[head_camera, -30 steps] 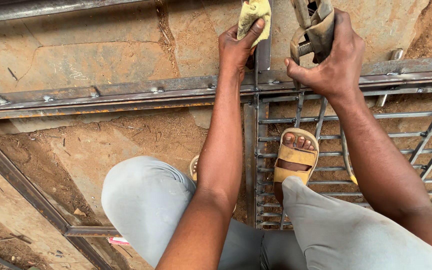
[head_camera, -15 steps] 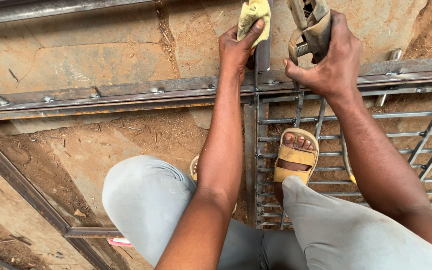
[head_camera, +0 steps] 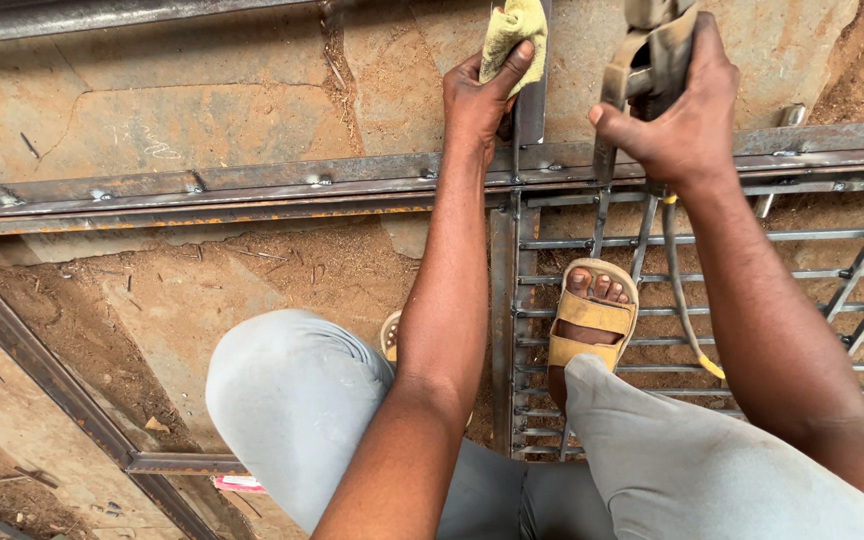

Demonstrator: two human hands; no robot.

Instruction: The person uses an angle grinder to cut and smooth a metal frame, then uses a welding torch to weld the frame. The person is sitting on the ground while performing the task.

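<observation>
The fingers of the left hand (head_camera: pixel 480 95) are curled tight around a folded yellow-green cloth (head_camera: pixel 513 30), the thumb pinning it against the upright steel bar (head_camera: pixel 529 100) at the top centre of the view. The fingers of the right hand (head_camera: pixel 680 115) are wrapped closed over a tan metal clamp-type tool (head_camera: pixel 647 60), whose upper end is cut off by the frame edge; a cable (head_camera: pixel 682 290) with a yellow tip hangs down from beneath this hand. Both hands sit just above the long horizontal steel rail (head_camera: pixel 252 190) of a welded frame lying on the ground. To the right, a grille of thin steel bars (head_camera: pixel 852 290) adjoins the rail. A sandalled foot (head_camera: pixel 592 315) rests on the grille, between grey-trousered knees (head_camera: pixel 292 400). Reddish dirt (head_camera: pixel 102 310) and cracked concrete (head_camera: pixel 152 110) surround the frame.
</observation>
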